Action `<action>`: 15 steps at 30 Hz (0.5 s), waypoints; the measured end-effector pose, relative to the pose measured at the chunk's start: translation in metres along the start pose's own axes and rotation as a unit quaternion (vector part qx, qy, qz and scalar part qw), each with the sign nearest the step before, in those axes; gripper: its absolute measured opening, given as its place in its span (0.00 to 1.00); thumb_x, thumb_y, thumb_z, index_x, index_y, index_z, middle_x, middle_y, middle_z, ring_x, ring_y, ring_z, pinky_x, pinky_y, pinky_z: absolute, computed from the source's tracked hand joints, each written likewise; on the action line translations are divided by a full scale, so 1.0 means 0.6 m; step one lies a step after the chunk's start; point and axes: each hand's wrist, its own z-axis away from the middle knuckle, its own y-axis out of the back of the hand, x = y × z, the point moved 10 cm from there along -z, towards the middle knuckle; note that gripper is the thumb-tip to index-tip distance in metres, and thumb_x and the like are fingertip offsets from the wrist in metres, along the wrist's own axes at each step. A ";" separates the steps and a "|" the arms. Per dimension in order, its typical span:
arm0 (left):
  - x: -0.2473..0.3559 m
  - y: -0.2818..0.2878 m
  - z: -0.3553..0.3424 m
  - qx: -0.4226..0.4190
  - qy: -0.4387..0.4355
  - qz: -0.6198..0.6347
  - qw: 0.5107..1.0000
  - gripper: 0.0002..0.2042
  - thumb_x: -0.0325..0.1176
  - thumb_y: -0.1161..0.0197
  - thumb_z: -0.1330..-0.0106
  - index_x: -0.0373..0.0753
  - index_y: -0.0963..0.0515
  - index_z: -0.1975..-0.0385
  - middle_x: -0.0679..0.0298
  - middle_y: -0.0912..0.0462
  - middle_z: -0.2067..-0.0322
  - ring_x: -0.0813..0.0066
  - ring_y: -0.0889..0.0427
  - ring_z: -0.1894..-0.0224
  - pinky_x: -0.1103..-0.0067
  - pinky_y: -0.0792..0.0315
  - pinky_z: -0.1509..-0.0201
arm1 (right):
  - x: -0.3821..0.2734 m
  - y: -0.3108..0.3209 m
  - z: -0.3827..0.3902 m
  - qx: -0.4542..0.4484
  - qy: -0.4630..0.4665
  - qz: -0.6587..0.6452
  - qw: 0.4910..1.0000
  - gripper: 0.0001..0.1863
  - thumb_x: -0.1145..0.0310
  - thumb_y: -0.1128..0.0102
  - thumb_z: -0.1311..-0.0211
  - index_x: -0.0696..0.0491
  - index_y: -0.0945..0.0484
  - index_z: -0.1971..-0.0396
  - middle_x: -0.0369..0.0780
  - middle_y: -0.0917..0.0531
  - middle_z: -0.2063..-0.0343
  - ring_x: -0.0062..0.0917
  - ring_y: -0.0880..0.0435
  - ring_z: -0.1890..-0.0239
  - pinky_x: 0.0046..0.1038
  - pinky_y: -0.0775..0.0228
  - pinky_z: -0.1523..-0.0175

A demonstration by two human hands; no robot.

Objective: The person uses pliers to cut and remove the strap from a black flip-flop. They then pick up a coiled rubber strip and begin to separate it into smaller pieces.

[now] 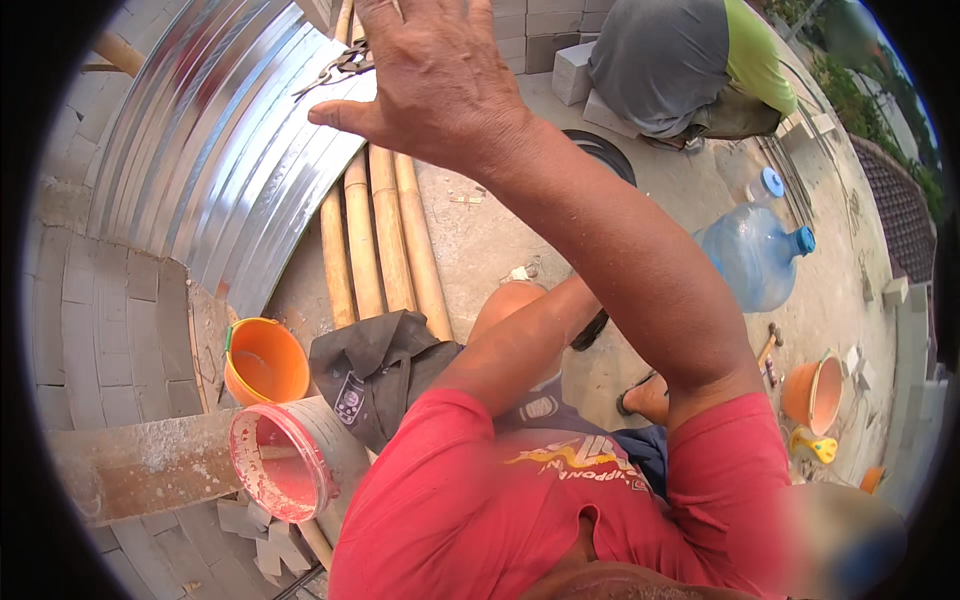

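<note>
My right hand (440, 80) is raised across the upper middle, back of the hand showing and thumb stretched out to the left. Its fingertips run past the top edge of the picture. Beside the thumb, a pair of metal snips or pliers (345, 65) appears against the shiny corrugated metal sheet (230, 130); part of the tool is hidden behind my hand. From the left sleeve, my left forearm (545, 325) reaches up and right, then disappears behind my right forearm, so my left hand is hidden.
Bamboo poles (385, 230) lie beside the sheet. An orange bucket (262, 365) and a red-stained bucket (290, 470) stand left. A blue water jug (755, 255), a hammer (770, 343) and another orange bucket (815, 393) are right. A co-worker (665, 60) bends over beyond.
</note>
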 end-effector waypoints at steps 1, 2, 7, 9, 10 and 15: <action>0.022 -0.005 0.005 0.046 0.053 -0.097 0.993 0.17 0.42 0.47 0.28 0.38 0.33 0.48 0.60 0.30 0.51 0.75 0.32 0.50 0.74 0.34 0.49 | 0.009 0.022 0.031 -0.064 0.001 0.010 0.998 0.44 0.44 0.31 0.54 0.57 0.33 0.41 0.51 0.29 0.47 0.42 0.36 0.38 0.57 0.48 0.39; 0.033 -0.006 -0.003 0.097 0.101 -0.194 0.971 0.15 0.44 0.47 0.29 0.38 0.31 0.55 0.61 0.28 0.60 0.73 0.30 0.59 0.73 0.33 0.56 | 0.014 0.046 0.065 -0.099 0.008 0.029 0.995 0.41 0.46 0.32 0.52 0.58 0.31 0.43 0.50 0.30 0.47 0.42 0.36 0.38 0.57 0.47 0.38; 0.031 -0.011 -0.016 0.142 0.120 -0.424 0.886 0.19 0.46 0.46 0.31 0.33 0.24 0.69 0.60 0.23 0.76 0.68 0.25 0.73 0.69 0.32 0.66 | 0.170 0.213 0.302 -0.297 -0.142 0.081 0.941 0.38 0.50 0.32 0.51 0.54 0.31 0.42 0.50 0.33 0.42 0.46 0.37 0.37 0.49 0.46 0.36; 0.010 -0.044 -0.027 0.100 0.089 -0.456 0.880 0.19 0.46 0.44 0.32 0.32 0.23 0.69 0.58 0.22 0.75 0.66 0.24 0.71 0.68 0.32 0.65 | 0.262 0.321 0.424 -0.331 -0.261 0.116 0.900 0.45 0.47 0.28 0.56 0.51 0.35 0.38 0.49 0.36 0.39 0.46 0.38 0.35 0.45 0.46 0.35; 0.008 -0.061 -0.024 0.065 0.091 -0.519 0.847 0.20 0.47 0.44 0.33 0.31 0.23 0.66 0.54 0.21 0.73 0.61 0.23 0.70 0.67 0.31 0.64 | 0.287 0.356 0.477 -0.340 -0.327 0.124 0.873 0.48 0.46 0.27 0.57 0.50 0.37 0.37 0.48 0.37 0.38 0.46 0.39 0.35 0.45 0.46 0.35; 0.046 -0.156 -0.007 -0.112 0.038 -0.681 0.723 0.22 0.48 0.43 0.34 0.29 0.21 0.68 0.49 0.22 0.73 0.59 0.27 0.72 0.68 0.32 0.63 | 0.306 0.369 0.563 -0.349 -0.324 0.154 0.866 0.49 0.46 0.26 0.59 0.45 0.39 0.35 0.46 0.40 0.35 0.45 0.43 0.32 0.47 0.49 0.33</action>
